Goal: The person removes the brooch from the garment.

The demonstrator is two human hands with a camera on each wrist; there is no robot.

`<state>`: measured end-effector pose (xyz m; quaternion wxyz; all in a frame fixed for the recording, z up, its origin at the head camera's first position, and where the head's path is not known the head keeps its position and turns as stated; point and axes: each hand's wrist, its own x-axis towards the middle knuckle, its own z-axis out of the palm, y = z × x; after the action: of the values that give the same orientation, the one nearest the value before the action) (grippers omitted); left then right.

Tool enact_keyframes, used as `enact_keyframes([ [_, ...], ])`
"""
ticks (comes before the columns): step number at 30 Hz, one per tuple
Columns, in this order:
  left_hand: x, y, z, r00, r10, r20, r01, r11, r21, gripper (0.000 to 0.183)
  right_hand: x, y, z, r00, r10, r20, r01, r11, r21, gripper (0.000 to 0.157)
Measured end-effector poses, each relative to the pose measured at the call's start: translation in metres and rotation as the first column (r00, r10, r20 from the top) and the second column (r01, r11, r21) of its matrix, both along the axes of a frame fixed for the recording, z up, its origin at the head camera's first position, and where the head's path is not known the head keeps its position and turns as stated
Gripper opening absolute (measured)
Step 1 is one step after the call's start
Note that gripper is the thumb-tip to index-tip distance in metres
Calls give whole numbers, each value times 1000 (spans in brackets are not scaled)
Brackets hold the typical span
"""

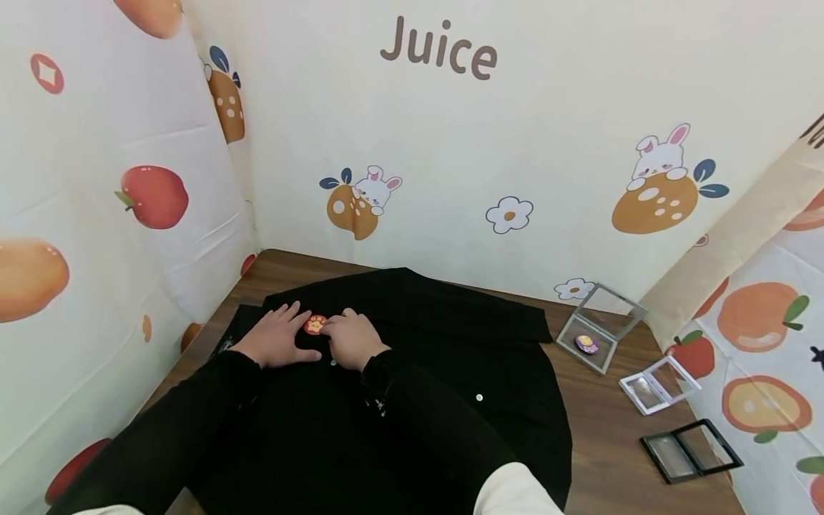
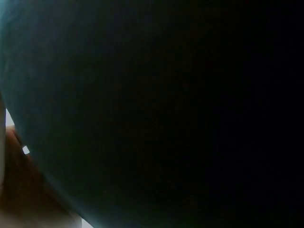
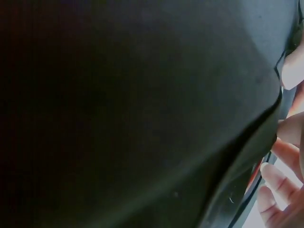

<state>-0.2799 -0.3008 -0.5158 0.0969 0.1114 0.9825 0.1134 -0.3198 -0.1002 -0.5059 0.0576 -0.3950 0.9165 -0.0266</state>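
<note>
A black shirt (image 1: 450,325) lies spread on the brown table, with white buttons (image 1: 479,398) showing. Near its far left part is a round red badge (image 1: 315,325) with a yellow design. My left hand (image 1: 275,337) rests on the cloth left of the badge, fingers straight and thumb spread away. From the other side my right hand (image 1: 352,340) holds the badge's right edge with bent fingers; its thumb is hidden. Dark sleeve cloth fills most of the left wrist view. In the right wrist view, fingers (image 3: 280,183) appear at the right edge beside a sliver of red.
To the right stand a grey open case (image 1: 601,325) holding a purple-and-yellow badge (image 1: 586,345), a white open case (image 1: 659,385) and a black open case (image 1: 692,450). Printed cloth walls (image 1: 438,143) enclose the wooden table (image 1: 601,443) at the back and sides.
</note>
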Motion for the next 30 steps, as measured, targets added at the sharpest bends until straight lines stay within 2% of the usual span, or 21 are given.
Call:
enact_keyframes([
  [8, -4, 2, 9, 1000, -9, 7, 9, 1000, -6, 105, -3, 5, 6, 997, 61, -45, -59, 997, 48, 33],
  [14, -5, 0, 8, 1000, -5, 14, 5, 1000, 14, 106, -6, 5, -1, 995, 70, -69, -66, 996, 63, 36],
  [25, 1, -18, 7, 999, -32, -28, 36, 988, 151, 91, -9, 6, -7, 999, 22, -24, -25, 996, -89, 48],
  [30, 2, -21, 3, 993, -72, -98, 86, 985, 152, 93, -10, 4, -10, 1000, -1, -25, -2, 991, -137, 50],
])
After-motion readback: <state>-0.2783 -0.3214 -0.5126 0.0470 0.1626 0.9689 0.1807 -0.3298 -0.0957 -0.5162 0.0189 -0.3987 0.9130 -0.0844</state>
